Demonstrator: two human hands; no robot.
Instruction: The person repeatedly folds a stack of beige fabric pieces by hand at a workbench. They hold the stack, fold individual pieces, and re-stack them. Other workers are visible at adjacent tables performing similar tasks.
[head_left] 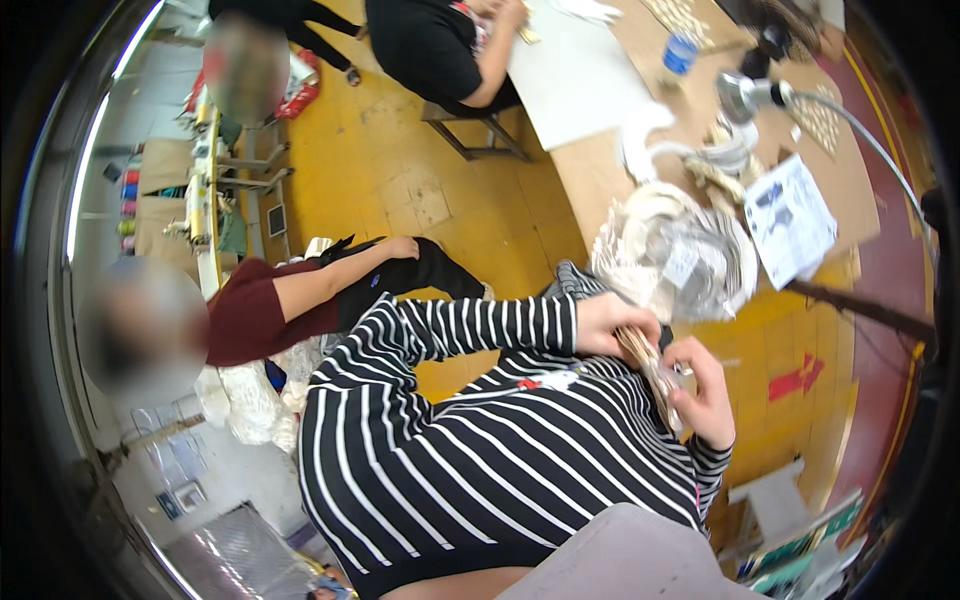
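Note:
Close to my body, both hands hold a narrow bundle of brownish, thin layered pieces, partly wrapped in what looks like clear plastic. My left hand is closed around its upper end. On the other side, my right hand pinches the bundle's lower part between bent fingers and thumb. What the pieces are made of is too small to tell. Just beyond my hands, a heap of white and striped material in clear plastic bags lies at the table's edge.
The table carries a printed sheet, a blue-labelled container and a bendable lamp. A co-worker in black sits at its far side. Another person in maroon is at left, near sewing machines.

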